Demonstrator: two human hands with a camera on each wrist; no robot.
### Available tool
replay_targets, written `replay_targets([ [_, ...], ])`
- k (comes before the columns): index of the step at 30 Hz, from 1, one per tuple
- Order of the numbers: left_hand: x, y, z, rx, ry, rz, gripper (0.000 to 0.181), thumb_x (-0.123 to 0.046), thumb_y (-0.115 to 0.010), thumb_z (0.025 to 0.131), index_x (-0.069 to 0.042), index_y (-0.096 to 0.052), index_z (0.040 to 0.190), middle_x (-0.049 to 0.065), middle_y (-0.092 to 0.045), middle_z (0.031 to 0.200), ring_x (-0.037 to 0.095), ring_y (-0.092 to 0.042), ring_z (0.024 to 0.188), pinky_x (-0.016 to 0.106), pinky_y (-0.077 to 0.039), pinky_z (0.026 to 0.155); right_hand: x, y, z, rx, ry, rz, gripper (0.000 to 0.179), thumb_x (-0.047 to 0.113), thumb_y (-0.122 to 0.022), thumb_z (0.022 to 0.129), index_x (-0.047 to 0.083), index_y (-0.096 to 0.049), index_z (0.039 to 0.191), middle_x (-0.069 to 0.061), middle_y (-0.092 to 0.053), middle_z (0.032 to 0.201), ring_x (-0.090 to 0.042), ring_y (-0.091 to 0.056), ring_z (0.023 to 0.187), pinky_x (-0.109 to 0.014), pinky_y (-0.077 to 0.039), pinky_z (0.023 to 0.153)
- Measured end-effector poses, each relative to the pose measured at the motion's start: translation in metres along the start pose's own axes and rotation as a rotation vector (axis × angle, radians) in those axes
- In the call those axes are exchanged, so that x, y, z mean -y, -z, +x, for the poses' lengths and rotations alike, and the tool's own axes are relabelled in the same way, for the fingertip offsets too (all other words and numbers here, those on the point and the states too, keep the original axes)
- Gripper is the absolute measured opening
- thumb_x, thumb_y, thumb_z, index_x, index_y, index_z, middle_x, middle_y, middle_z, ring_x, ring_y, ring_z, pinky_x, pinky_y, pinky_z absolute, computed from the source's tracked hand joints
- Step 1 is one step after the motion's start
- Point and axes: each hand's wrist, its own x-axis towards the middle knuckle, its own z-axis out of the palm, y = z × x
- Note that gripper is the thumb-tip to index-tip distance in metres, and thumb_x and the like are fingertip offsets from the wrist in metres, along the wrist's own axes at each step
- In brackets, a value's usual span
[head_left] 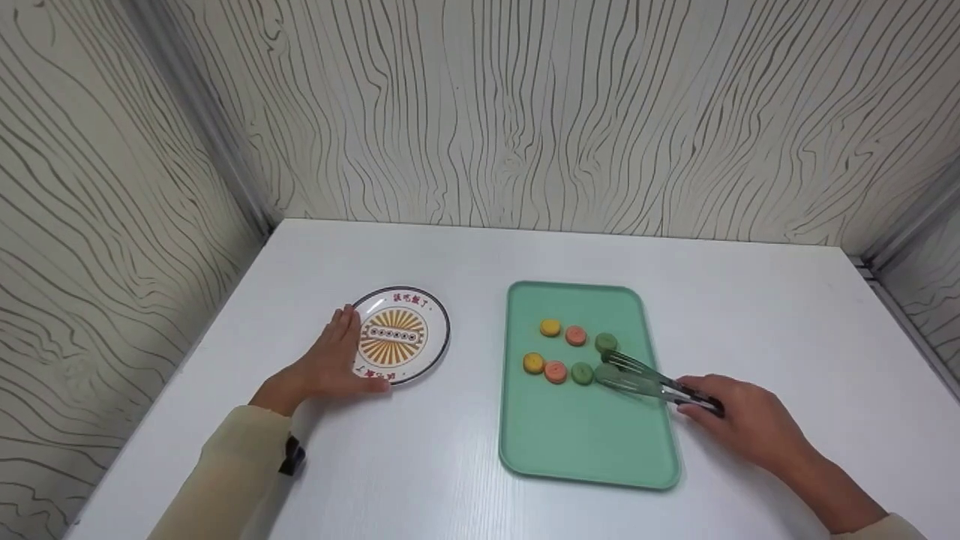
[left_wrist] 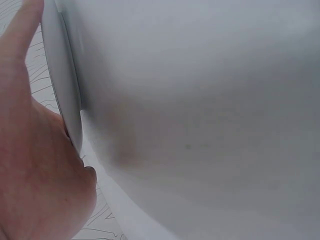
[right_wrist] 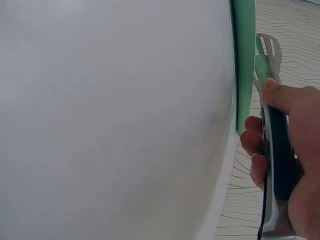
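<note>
My right hand (head_left: 750,420) grips metal tongs (right_wrist: 272,150) with dark handles, thumb on one side and fingers curled on the other. The tongs reach over the right side of a green tray (head_left: 585,442), their slotted ends apart beside the upper green macaron (head_left: 606,343) and the lower green macaron (head_left: 582,373). Left of these sit two pink macarons (head_left: 576,335) and two yellow macarons (head_left: 550,327), in two rows. My left hand (head_left: 330,364) rests at the left rim of a round patterned plate (head_left: 431,352), fingers extended and thumb spread along the near rim.
Plate and tray stand apart on a white table (head_left: 465,450), plate on the left. Wood-patterned panels (head_left: 480,112) rise behind the table and at its sides. A dark band (head_left: 292,456) is on the left wrist.
</note>
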Motion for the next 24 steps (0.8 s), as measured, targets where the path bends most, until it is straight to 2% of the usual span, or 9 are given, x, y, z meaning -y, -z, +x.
replay_targets([
  [5, 0.0009, 0.0002, 0.0008, 0.002, 0.004, 0.01, 0.135, -0.079, -0.061, 0.063, 0.006, 0.003, 0.147, 0.021, 0.01, 0.155, 0.034, 0.011, 0.142, 0.048, -0.006, 0.114, -0.0018, -0.0017, 0.0004, -0.016, 0.011, -0.005, 0.03, 0.032, -0.075, 0.078, 0.02, -0.071, 0.106, 0.01, -0.069, 0.094, -0.009, -0.062, 0.081, -0.034, -0.05, 0.065],
  [14, 0.0018, 0.0008, 0.0007, -0.028, -0.03, 0.006, 0.134, -0.076, -0.063, 0.064, 0.01, 0.0, 0.145, 0.026, 0.006, 0.153, 0.039, 0.007, 0.141, 0.049, -0.008, 0.114, -0.0019, -0.0005, -0.0003, 0.013, -0.003, 0.016, 0.03, 0.034, -0.073, 0.08, 0.019, -0.071, 0.107, 0.006, -0.07, 0.099, -0.016, -0.066, 0.088, -0.039, -0.052, 0.07],
  [24, 0.002, -0.0003, 0.0009, 0.0, -0.01, 0.02, 0.135, -0.078, -0.061, 0.064, 0.008, 0.002, 0.146, 0.023, 0.009, 0.154, 0.037, 0.01, 0.141, 0.048, -0.005, 0.114, -0.0018, 0.0003, -0.0019, 0.043, -0.029, 0.021, 0.031, 0.034, -0.072, 0.081, 0.018, -0.071, 0.108, 0.006, -0.07, 0.1, -0.016, -0.065, 0.089, -0.038, -0.052, 0.071],
])
